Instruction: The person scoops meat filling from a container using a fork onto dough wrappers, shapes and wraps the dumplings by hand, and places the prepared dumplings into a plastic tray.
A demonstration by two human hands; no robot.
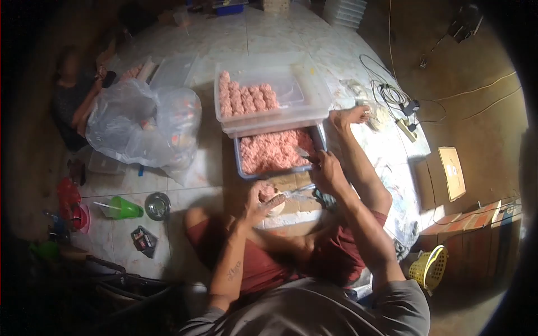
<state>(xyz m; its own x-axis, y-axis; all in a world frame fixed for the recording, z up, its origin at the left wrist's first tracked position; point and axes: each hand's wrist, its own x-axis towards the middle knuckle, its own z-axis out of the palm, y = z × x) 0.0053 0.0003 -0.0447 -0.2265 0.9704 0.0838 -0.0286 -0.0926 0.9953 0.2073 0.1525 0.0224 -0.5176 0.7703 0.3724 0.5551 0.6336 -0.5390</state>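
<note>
Pink minced meat fills a blue-grey tray in front of me. My right hand is closed round the dark handle of a small metal tool, whose blade reaches over the meat's right side. Below the tray's near edge, my left hand has its fingers curled round a lump of meat. A round pale object lies just under that hand, partly hidden. Rows of shaped meat portions stand in the left part of a clear plastic box behind the tray.
A large clear plastic bag lies at left, beside another person. Nearer are a green cup, a glass ashtray and a small pack. At right are cables, a power strip and a yellow basket.
</note>
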